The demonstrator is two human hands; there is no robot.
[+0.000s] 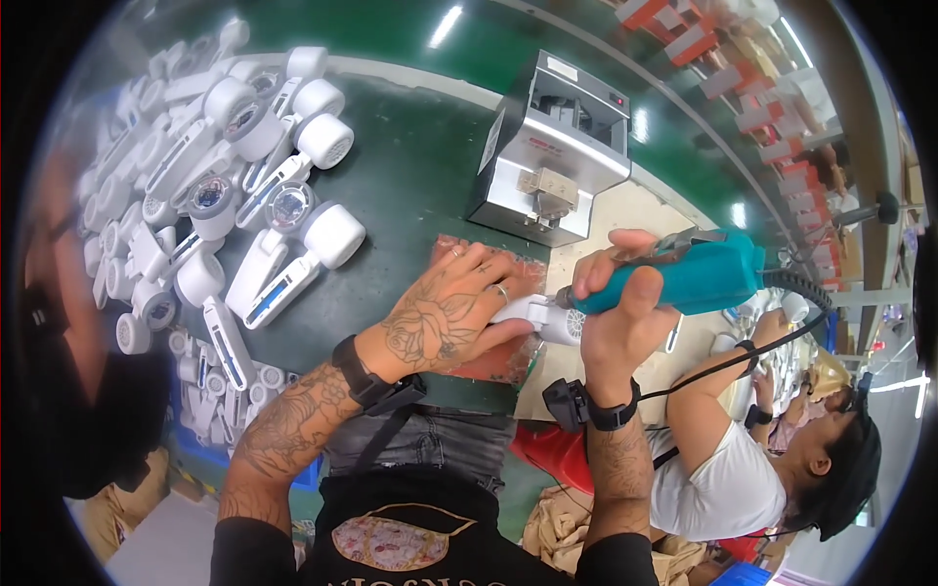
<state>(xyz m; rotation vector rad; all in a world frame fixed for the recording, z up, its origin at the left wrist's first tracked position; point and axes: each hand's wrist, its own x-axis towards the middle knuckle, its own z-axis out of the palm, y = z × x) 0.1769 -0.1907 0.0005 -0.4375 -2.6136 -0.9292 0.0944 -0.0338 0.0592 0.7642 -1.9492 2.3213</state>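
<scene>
My left hand (454, 314) presses flat on a white plastic handheld fan part (539, 314) that lies on a reddish mat (493, 361) at the bench's near edge. My right hand (620, 308) grips a teal electric screwdriver (689, 276), held sideways with its tip against the white part's round head. A black coiled cable (796, 288) runs from the screwdriver's rear. Both wrists wear black bands.
A big heap of white fan bodies (220, 186) covers the green bench top on the left. A grey box-shaped machine (552, 146) stands behind the mat. A seated person in a white shirt (728, 469) works at the right. Cardboard lies on the floor below.
</scene>
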